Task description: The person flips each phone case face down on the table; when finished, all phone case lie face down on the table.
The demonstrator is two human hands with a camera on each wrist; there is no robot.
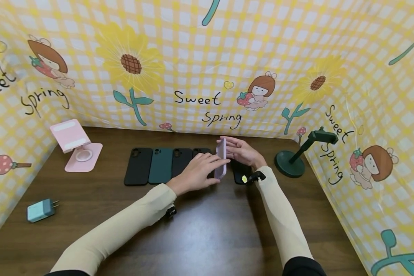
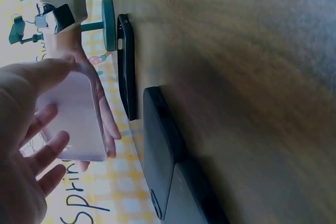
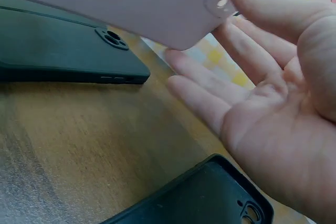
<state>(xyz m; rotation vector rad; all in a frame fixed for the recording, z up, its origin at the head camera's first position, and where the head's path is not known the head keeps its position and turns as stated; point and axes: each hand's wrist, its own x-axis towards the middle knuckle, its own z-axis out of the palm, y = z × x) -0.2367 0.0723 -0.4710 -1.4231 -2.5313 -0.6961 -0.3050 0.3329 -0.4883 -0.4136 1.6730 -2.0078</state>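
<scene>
A lilac phone case (image 1: pixel 221 157) stands on its edge above the brown table (image 1: pixel 207 230), between both hands. My left hand (image 1: pixel 196 172) grips it, thumb on its upper edge (image 2: pixel 42 72) and fingers on the near face. My right hand (image 1: pixel 243 152) lies flat against the far face with straight fingers (image 3: pixel 210 93), one fingertip by the camera cutout (image 3: pixel 220 3). Several dark cases lie in a row under and beside the hands: a black one (image 1: pixel 138 166), a green one (image 1: pixel 161 165), another black (image 1: pixel 181 161), and one under my right wrist (image 1: pixel 239 170).
A pink phone stand (image 1: pixel 76 145) sits at the back left and a dark green stand (image 1: pixel 293 161) at the back right. A pale blue charger plug (image 1: pixel 40 210) lies near the left edge. Yellow checked sheets (image 1: pixel 207 57) wall in three sides.
</scene>
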